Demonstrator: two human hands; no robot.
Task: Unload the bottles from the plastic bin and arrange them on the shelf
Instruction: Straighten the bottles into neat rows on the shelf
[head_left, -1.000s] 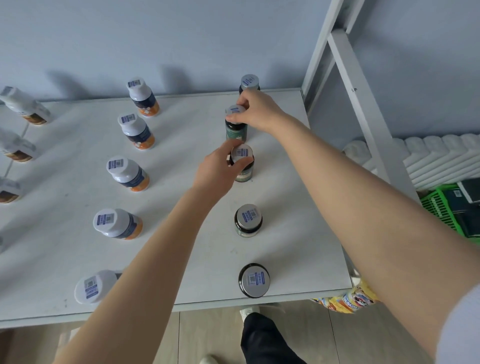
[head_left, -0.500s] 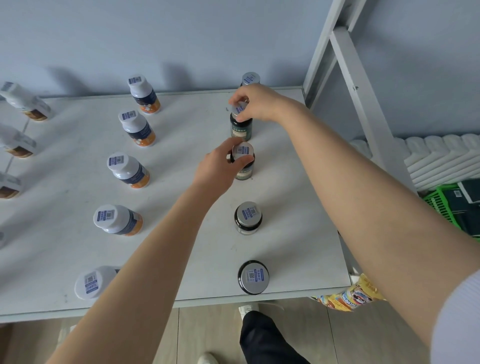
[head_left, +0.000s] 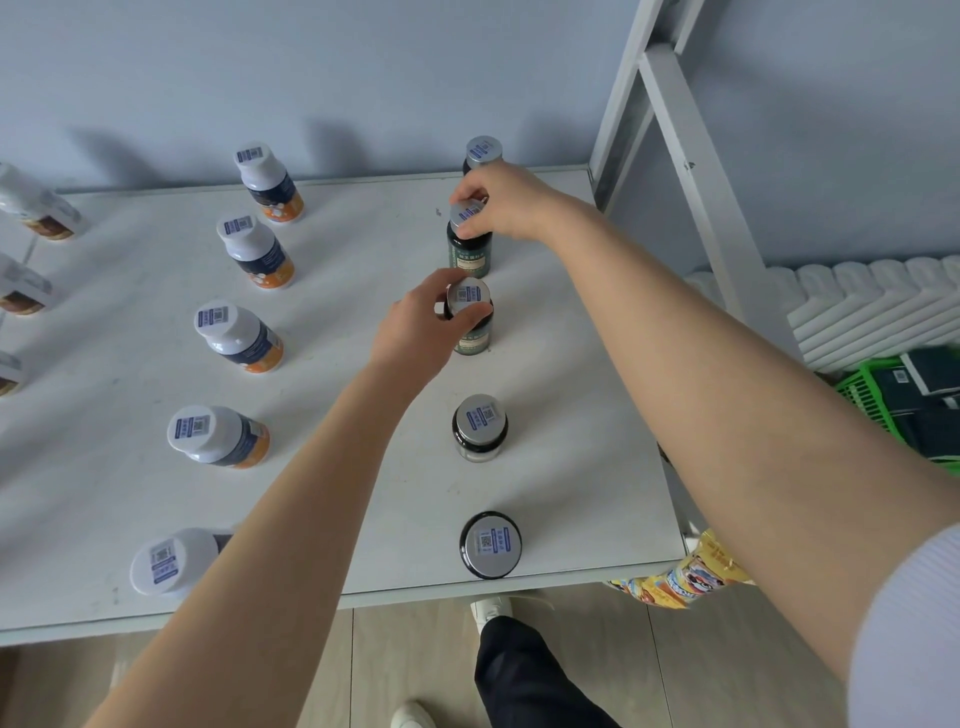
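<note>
On the white shelf (head_left: 337, 457) a column of dark green bottles with silver caps runs front to back. My right hand (head_left: 506, 205) grips the cap of the second bottle from the back (head_left: 469, 254), which stands upright. My left hand (head_left: 421, 332) holds the cap of the third dark bottle (head_left: 471, 332). Behind them stands another dark bottle (head_left: 483, 151); in front stand two more, one (head_left: 479, 428) mid-shelf and one (head_left: 490, 544) near the front edge. A column of white-capped bottles with orange bases (head_left: 239, 338) stands to the left.
More white bottles (head_left: 44, 215) lie along the far left edge. The shelf's white upright (head_left: 691, 171) rises at the right. A green plastic bin (head_left: 872, 395) sits at the far right, a white radiator (head_left: 872, 306) behind it. A colourful packet (head_left: 680, 577) hangs below the shelf's front corner.
Both hands stay on the same two dark bottles. The right hand's bottle has shifted slightly and now stands upright in line with the column.
</note>
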